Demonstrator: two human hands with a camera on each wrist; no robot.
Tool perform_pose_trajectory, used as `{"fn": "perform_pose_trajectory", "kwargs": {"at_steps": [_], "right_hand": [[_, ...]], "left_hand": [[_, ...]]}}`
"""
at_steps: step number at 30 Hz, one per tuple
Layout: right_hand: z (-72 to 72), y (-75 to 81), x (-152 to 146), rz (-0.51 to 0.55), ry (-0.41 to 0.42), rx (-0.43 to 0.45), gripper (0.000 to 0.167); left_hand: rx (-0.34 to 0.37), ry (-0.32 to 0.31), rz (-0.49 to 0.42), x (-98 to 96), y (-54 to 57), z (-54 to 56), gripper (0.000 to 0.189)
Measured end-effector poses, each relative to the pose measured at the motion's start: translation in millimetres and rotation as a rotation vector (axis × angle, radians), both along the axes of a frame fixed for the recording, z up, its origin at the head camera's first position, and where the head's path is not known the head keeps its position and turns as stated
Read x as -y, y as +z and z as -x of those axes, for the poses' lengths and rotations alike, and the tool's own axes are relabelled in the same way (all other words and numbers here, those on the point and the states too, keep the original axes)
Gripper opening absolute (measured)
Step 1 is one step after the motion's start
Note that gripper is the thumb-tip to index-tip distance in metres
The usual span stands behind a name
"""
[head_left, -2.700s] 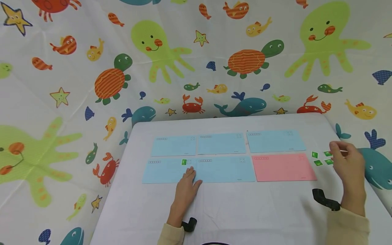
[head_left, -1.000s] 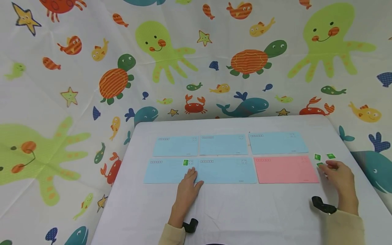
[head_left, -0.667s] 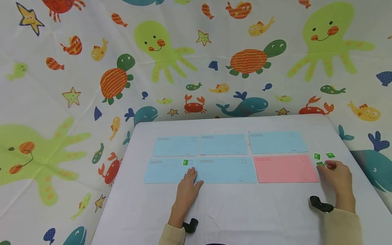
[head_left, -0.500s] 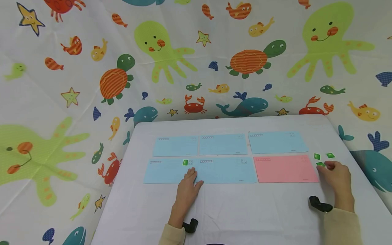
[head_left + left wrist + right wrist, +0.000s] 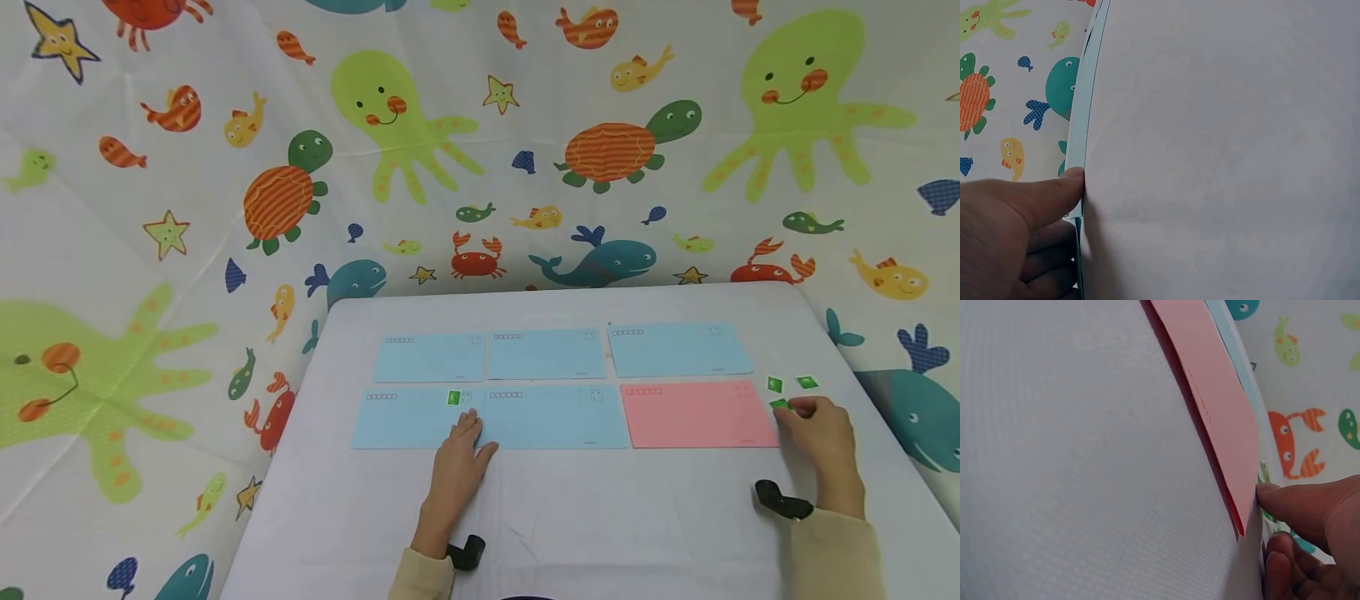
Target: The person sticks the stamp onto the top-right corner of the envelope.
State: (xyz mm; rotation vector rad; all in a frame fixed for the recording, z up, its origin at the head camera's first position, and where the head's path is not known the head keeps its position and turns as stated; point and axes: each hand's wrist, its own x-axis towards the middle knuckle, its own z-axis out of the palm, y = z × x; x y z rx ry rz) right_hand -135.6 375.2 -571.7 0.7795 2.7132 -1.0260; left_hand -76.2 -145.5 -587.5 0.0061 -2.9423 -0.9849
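My left hand rests palm down, fingers straight, where two lower blue envelopes meet, on the left one and the middle one. A green stamp lies just beyond its fingertips. In the left wrist view my thumb lies along the envelope's near edge. My right hand is lowered right of the pink envelope, thumb and curled index at the edge of a green stamp. I cannot tell whether they pinch it. Two more green stamps lie beyond.
Three more blue envelopes form the back row on the white-covered table. Behind hangs a curtain printed with sea animals. Each wrist wears a black camera mount.
My right hand has come down from above the stamps to the lower left one, which has shifted slightly left lately. One stamp that showed earlier is no longer visible. The left hand stays put.
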Motion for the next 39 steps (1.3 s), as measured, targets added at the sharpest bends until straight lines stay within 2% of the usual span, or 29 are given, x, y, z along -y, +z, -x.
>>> {"fn": "perform_pose_trajectory", "kwargs": {"at_steps": [11,15,19,23,32,39], "right_hand": [[1.4,-2.1,-0.3,0.003,-0.011,0.008,0.049],[0.7,-2.0,0.1,0.013,-0.017,-0.005,0.051],[-1.1,-3.3,1.2,-0.004,0.008,-0.038,0.056],[-2.2,-4.3,1.7,-0.037,0.03,-0.05,0.052],[-2.9,-2.6,1.4,0.05,-0.083,-0.037,0.053],[-4.7,-1.7,0.2,0.073,-0.099,-0.052,0.051]], "left_hand": [[0.009,0.003,0.002,-1.1,-0.1,-1.1,0.054],[-0.003,0.001,0.005,-1.2,0.3,-1.6,0.053],[-0.005,0.003,0.008,-1.2,0.3,-1.6,0.053],[0.005,0.01,0.001,-1.5,0.1,-1.5,0.054],[-0.002,0.015,0.001,-2.5,0.3,-1.6,0.054],[-0.011,0.015,-0.003,-2.4,-0.3,-2.3,0.054]]}}
